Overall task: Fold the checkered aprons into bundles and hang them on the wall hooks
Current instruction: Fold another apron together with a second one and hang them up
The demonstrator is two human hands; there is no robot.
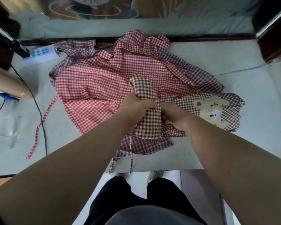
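A brown-and-white checkered apron (150, 125) with a bear patch (210, 109) lies bunched at the near middle of the table (258, 88). My left hand (139, 104) grips a rolled part of it that sticks up. Just to the right, my right hand (173, 115) grips the same brown fabric. Under and behind it spreads a red-and-white checkered apron (94, 88), its strap trailing to the near left. A purple-checkered apron (185, 69) lies beneath, showing at the edges. No wall hooks are in view.
A white power strip (40, 54) sits at the far left, and a black cable (39, 111) runs down the table's left side. A white appliance (0, 104) stands at the left edge. Dark wooden posts (274, 34) flank the table. Apron ties hang over the near edge.
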